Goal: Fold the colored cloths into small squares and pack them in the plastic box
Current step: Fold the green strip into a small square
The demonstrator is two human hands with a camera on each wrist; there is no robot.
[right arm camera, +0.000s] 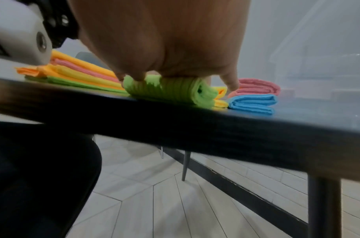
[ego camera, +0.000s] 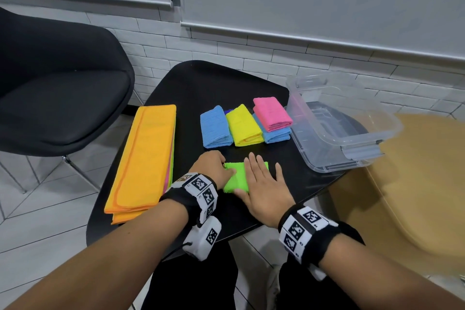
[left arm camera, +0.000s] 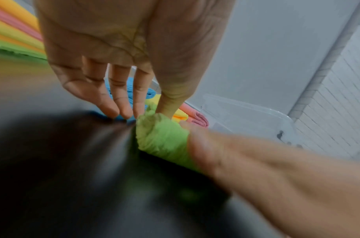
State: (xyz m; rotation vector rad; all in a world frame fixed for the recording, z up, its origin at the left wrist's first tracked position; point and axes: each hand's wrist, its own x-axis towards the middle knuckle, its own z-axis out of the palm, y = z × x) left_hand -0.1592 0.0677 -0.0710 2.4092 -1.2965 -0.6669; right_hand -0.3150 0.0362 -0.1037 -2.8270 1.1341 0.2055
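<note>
**Pressing the green fold flat**

On the black table (ego camera: pixel 201 83), near edge, left hand (ego camera: pixel 214 168) pinches the green cloth (ego camera: pixel 236 178) at its left end; right hand (ego camera: pixel 264 191) lies spread, pressing it flat. Best to square the edges before letting go. Folded cloths (ego camera: pixel 244 126) wait beyond; plastic box (ego camera: pixel 352 138) stands far right, no cloths in it.

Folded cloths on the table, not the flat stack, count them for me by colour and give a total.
Blue: 2, one at the left of the row, one under the pink
Yellow: 1
Pink: 1
Green: 1, under both hands
Total: 5. A dark sliver behind the blue and yellow ones may be another; cannot tell.
</note>
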